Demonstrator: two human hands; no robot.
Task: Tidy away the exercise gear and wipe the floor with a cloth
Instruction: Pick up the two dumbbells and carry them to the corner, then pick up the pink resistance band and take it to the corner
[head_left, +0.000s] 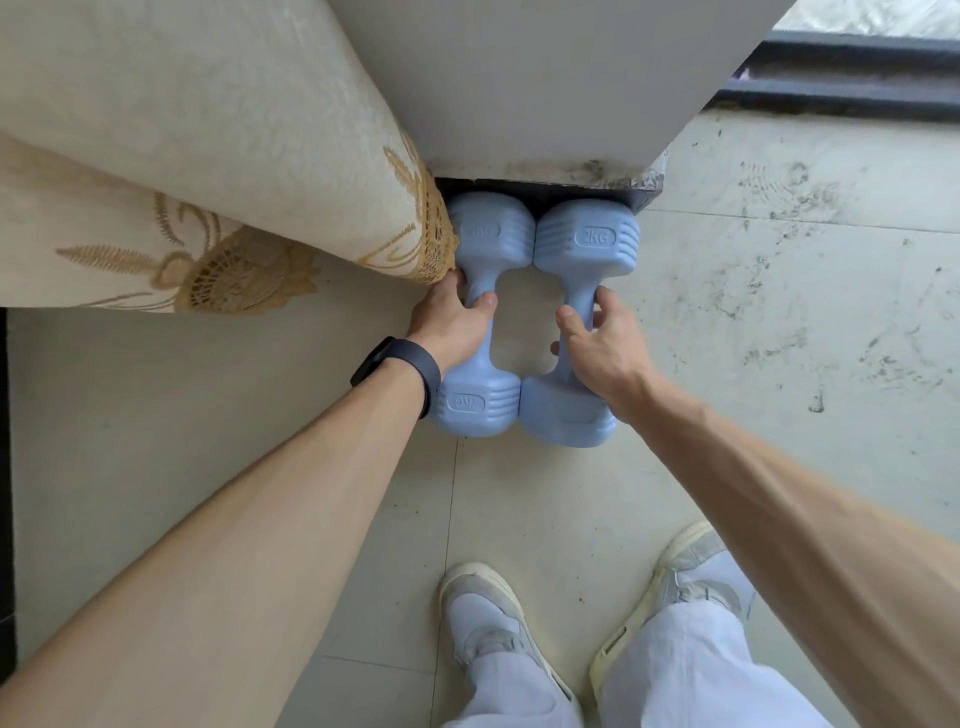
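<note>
Two light-blue dumbbells lie side by side on the tiled floor, their far heads against the base of a white wall pillar. My left hand (457, 319) grips the handle of the left dumbbell (475, 402), thumb over the top. My right hand (597, 338) curls round the handle of the right dumbbell (587, 236), which is marked 2KG. A dark band sits on my left wrist.
A cream curtain with gold embroidery (208, 182) hangs at the left, touching the left dumbbell's far head. The white pillar (519, 93) stands behind. Dirty smudges mark the floor (810, 270) at the right. A dark door track (852, 73) runs at the top right. My shoes (488, 618) are below.
</note>
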